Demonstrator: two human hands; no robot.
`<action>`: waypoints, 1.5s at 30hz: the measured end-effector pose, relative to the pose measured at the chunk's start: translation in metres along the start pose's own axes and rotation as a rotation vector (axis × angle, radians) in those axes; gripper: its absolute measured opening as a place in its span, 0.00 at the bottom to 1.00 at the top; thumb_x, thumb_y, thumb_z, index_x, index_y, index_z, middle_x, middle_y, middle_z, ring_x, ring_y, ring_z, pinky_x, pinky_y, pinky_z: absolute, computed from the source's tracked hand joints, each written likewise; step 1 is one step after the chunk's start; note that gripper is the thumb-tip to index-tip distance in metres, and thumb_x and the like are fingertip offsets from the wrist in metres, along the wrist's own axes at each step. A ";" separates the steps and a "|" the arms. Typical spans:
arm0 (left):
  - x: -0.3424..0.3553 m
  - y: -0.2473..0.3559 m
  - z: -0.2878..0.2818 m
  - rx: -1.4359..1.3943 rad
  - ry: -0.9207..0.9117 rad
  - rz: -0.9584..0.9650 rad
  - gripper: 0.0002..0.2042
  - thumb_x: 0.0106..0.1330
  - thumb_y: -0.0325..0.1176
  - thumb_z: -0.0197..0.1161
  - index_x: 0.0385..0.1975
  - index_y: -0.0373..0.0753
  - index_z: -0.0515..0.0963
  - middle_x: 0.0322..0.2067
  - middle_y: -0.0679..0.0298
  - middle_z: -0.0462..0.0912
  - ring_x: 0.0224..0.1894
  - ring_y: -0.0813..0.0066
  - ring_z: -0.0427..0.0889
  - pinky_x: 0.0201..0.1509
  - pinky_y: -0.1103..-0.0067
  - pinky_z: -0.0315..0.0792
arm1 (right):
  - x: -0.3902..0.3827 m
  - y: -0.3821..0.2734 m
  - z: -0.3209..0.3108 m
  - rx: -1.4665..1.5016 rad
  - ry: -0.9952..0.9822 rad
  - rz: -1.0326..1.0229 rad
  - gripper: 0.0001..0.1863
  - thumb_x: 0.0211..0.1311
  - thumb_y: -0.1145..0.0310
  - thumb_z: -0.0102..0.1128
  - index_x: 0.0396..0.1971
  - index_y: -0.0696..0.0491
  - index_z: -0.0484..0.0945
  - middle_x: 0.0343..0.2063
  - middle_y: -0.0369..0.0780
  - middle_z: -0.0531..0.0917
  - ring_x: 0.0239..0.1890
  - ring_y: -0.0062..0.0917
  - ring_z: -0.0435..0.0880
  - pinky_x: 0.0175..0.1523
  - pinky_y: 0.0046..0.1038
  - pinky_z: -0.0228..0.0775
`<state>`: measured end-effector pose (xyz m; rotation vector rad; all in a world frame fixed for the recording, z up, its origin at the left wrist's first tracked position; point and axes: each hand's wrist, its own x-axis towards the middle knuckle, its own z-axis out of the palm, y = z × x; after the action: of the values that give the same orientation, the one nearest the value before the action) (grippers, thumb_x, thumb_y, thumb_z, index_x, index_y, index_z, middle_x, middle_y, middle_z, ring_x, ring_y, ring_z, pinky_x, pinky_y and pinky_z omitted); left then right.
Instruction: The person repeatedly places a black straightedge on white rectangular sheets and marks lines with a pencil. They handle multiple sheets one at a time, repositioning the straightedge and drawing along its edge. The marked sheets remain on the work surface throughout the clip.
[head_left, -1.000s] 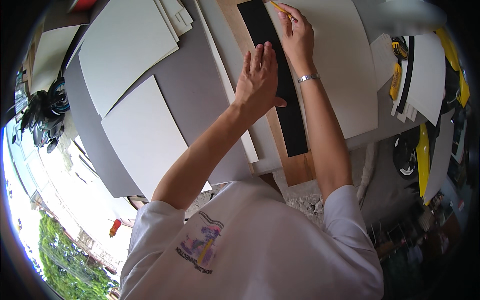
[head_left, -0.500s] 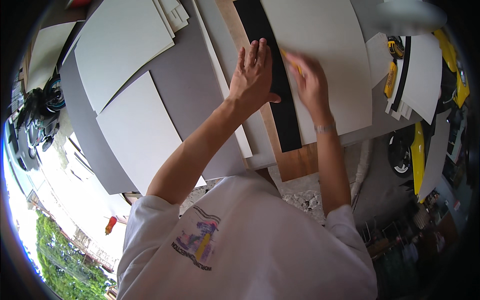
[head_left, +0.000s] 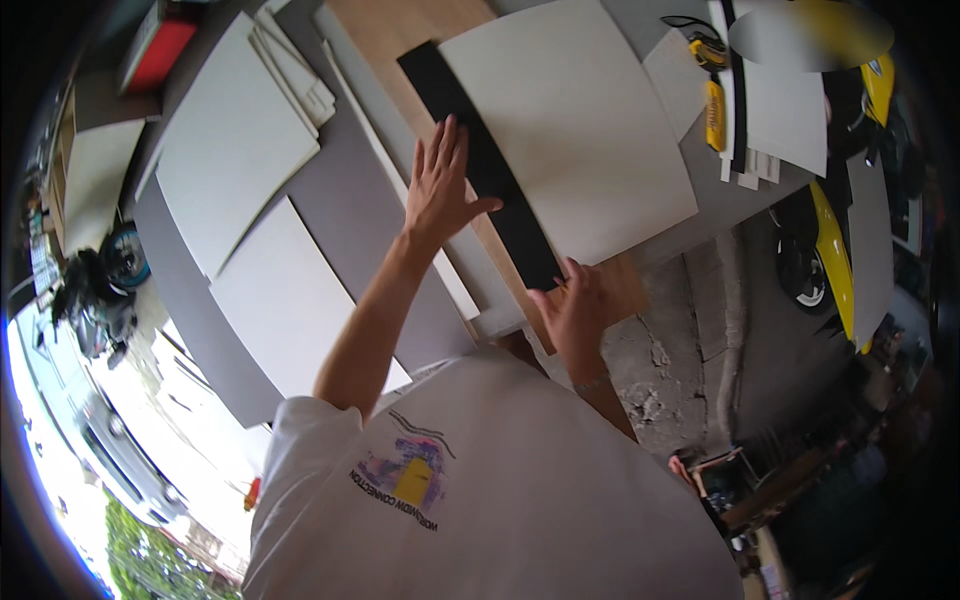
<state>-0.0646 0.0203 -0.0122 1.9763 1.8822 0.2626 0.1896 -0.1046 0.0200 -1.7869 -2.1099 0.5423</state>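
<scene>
A long black straightedge strip [head_left: 490, 180] lies along the left edge of a large white board [head_left: 575, 130]. My left hand [head_left: 437, 195] presses on the strip, fingers spread and thumb across it. At the strip's near end is my right hand [head_left: 578, 318], its fingers closed on a slim yellow utility knife [head_left: 563, 287]. Most of the knife is hidden by the fingers, and its blade cannot be made out. Beneath the strip and white board, a brown wooden board [head_left: 626, 284] shows at the edges.
Left are large white sheets [head_left: 235, 125], a grey sheet [head_left: 340, 215] and a narrow white strip [head_left: 400, 185]. At the right lie a yellow-black tape measure [head_left: 708, 52], a yellow tool [head_left: 714, 116] and another black strip [head_left: 738, 120]. The table's near edge borders cracked concrete floor [head_left: 670, 350].
My right hand has come down along the strip from its middle to the near end, knife still in it. My left hand stays pressed on the strip. The whole view has shifted.
</scene>
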 end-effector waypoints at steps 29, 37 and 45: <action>0.168 -0.059 -0.027 -0.262 0.450 0.000 0.20 0.72 0.39 0.66 0.60 0.38 0.79 0.62 0.51 0.80 0.66 0.50 0.74 0.70 0.61 0.68 | -0.052 0.040 -0.135 0.434 -0.248 0.600 0.12 0.64 0.67 0.73 0.34 0.60 0.81 0.29 0.44 0.81 0.32 0.36 0.82 0.40 0.35 0.72; 0.238 0.038 -0.014 0.195 -0.058 -0.069 0.48 0.46 0.63 0.82 0.64 0.38 0.74 0.71 0.47 0.65 0.71 0.44 0.61 0.74 0.57 0.61 | -0.148 0.062 -0.205 0.610 0.008 0.994 0.14 0.67 0.63 0.74 0.40 0.58 0.82 0.32 0.28 0.79 0.34 0.15 0.71 0.42 0.22 0.63; 0.249 -0.019 -0.073 -0.482 -0.259 -0.068 0.33 0.57 0.54 0.80 0.57 0.39 0.81 0.51 0.51 0.84 0.54 0.55 0.82 0.57 0.62 0.76 | -0.120 0.066 -0.208 0.773 0.139 0.820 0.18 0.72 0.61 0.70 0.51 0.59 0.81 0.38 0.30 0.82 0.40 0.16 0.76 0.49 0.22 0.67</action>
<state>-0.0925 0.2775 0.0126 1.5391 1.5425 0.3800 0.3654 -0.1967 0.1700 -2.0000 -0.7806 1.1769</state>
